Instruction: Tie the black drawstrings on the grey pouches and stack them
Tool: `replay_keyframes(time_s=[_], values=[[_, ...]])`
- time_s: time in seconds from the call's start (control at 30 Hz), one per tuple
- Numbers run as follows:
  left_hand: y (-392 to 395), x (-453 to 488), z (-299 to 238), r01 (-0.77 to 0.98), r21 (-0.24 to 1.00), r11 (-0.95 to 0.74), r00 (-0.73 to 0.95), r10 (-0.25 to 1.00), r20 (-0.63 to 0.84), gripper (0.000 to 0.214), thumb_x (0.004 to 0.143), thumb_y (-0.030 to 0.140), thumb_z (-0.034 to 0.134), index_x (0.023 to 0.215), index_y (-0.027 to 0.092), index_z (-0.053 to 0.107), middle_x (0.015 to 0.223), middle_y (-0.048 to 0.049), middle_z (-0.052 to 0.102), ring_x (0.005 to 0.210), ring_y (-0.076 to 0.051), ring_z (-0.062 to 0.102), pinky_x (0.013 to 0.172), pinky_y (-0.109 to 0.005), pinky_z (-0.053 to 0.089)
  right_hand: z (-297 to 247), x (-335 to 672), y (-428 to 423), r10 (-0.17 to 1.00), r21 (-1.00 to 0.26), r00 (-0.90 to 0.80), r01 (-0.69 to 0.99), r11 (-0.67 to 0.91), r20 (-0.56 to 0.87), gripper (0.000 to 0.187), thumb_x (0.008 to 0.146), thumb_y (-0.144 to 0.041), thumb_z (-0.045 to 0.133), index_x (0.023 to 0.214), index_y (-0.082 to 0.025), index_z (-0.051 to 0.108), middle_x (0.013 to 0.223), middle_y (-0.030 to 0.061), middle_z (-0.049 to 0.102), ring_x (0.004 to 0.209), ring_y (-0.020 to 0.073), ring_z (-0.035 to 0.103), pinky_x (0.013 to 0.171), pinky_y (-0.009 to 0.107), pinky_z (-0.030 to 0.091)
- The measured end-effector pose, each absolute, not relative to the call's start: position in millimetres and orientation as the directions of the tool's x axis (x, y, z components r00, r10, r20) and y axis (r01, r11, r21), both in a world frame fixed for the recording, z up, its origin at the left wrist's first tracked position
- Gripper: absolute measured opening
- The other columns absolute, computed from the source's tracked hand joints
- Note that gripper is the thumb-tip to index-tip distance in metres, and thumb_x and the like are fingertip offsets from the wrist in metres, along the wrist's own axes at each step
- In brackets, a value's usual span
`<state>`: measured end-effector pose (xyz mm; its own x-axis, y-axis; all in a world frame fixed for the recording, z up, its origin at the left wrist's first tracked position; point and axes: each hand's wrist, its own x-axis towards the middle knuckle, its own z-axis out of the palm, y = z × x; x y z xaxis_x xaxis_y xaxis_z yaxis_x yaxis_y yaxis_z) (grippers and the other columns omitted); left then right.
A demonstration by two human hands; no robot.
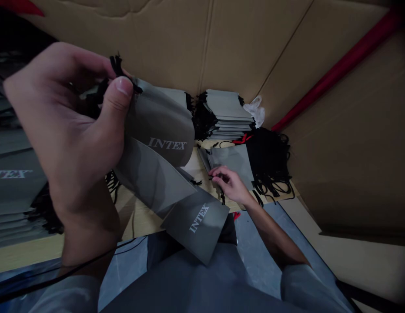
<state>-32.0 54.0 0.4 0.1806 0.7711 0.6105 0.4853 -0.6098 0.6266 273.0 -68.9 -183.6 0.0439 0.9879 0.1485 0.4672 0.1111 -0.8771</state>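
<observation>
My left hand (71, 139) is raised close to the camera, thumb and fingers pinched on the black drawstrings at the top of several grey INTEX pouches (163, 143) that hang down from it. The lowest pouch (197, 224) reaches my lap. My right hand (230, 182) lies lower on the table, its fingers curled on the edge of a flat grey pouch (233, 161) and its black cord.
A stack of folded grey pouches (226, 115) stands at the back against the cardboard wall (254, 39). A heap of black cords (270, 161) lies right of it. More grey pouches (13, 191) are piled at the left. A red bar (336, 69) runs along the right wall.
</observation>
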Motion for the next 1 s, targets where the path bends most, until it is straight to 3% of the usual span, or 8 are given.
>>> replay_keyframes(time_s=[0.2,0.33,0.4,0.5,0.6,0.7,0.87,1.0], values=[[52.1,-23.1,7.7,0.455,0.549,-0.702,0.258,0.693,0.673,0.021,0.105,0.041,0.075,0.117,0.024,0.075,0.110,0.0007,0.079,0.103,-0.021,0.075,0.095,-0.040,0.063,-137.4,277.8,-40.7,0.945,-0.972,0.241,0.140,0.191,0.221,0.041,0.096,-0.064,0.084,0.100,-0.026,0.070,0.097,0.0048,0.084,0.083,0.0198,0.075,0.074,0.031,0.059],[53.7,-22.6,11.5,0.426,0.532,-0.732,0.511,0.680,0.526,0.019,0.103,0.040,0.073,0.110,0.023,0.077,0.097,0.0006,0.081,0.080,-0.019,0.070,0.069,-0.034,0.051,-106.9,271.0,-22.9,0.936,-0.971,0.274,-0.032,0.236,0.218,0.050,0.086,-0.067,0.094,0.101,-0.026,0.070,0.089,0.0029,0.084,0.058,0.0120,0.059,0.046,0.022,0.040],[57.3,-23.7,10.2,0.420,0.538,-0.731,0.597,0.669,0.442,0.023,0.104,0.042,0.072,0.110,0.021,0.078,0.090,0.0013,0.078,0.070,-0.016,0.064,0.062,-0.031,0.045,-94.9,265.8,-17.7,0.942,-0.965,0.260,-0.099,0.243,0.211,0.054,0.080,-0.065,0.099,0.103,-0.026,0.071,0.088,0.0030,0.083,0.059,0.0118,0.060,0.045,0.021,0.042],[64.3,-24.3,5.7,0.287,0.590,-0.755,0.705,0.583,0.403,0.019,0.105,0.038,0.073,0.113,0.022,0.077,0.109,-0.0030,0.081,0.091,-0.021,0.074,0.075,-0.031,0.056,-81.3,259.1,-14.6,0.953,-0.956,0.226,-0.167,0.241,0.200,0.061,0.070,-0.062,0.107,0.105,-0.024,0.075,0.090,0.0035,0.083,0.066,0.0131,0.066,0.053,0.022,0.054],[69.9,-23.6,2.1,0.131,0.644,-0.754,0.792,0.471,0.390,0.014,0.105,0.038,0.075,0.111,0.025,0.078,0.145,-0.0066,0.076,0.124,-0.028,0.076,0.094,-0.035,0.063,-72.1,255.0,-15.6,0.971,-0.952,0.180,-0.233,0.199,0.159,0.053,0.070,-0.053,0.109,0.101,-0.023,0.077,0.094,0.0040,0.081,0.067,0.0117,0.066,0.046,0.018,0.047],[72.7,-20.5,0.5,0.106,0.666,-0.738,0.845,0.420,0.330,0.016,0.105,0.042,0.076,0.105,0.027,0.080,0.162,-0.0070,0.068,0.136,-0.031,0.074,0.088,-0.034,0.065,-66.0,252.1,-17.0,0.978,-0.930,0.145,-0.313,0.191,0.152,0.047,0.072,-0.047,0.109,0.095,-0.023,0.076,0.102,0.0040,0.077,0.067,0.0097,0.062,0.043,0.017,0.041],[75.6,-4.5,-7.7,-0.013,0.676,-0.737,0.897,0.290,0.333,0.012,0.105,0.036,0.075,0.103,0.024,0.077,0.164,-0.0100,0.067,0.148,-0.031,0.068,0.118,-0.040,0.058,-59.1,245.6,-15.1,0.973,-0.900,0.121,-0.372,0.226,0.194,0.051,0.065,-0.050,0.112,0.087,-0.024,0.074,0.095,0.0006,0.069,0.060,0.0075,0.052,0.045,0.020,0.042],[80.6,10.6,-20.8,-0.065,0.708,-0.703,0.882,0.291,0.370,0.017,0.106,0.038,0.075,0.106,0.021,0.075,0.144,-0.0120,0.076,0.125,-0.026,0.077,0.105,-0.036,0.061,-57.3,239.7,-12.4,0.968,-0.891,0.084,-0.377,0.252,0.238,0.049,0.067,-0.047,0.111,0.085,-0.023,0.073,0.088,-0.0014,0.069,0.053,0.0060,0.048,0.041,0.019,0.035]])
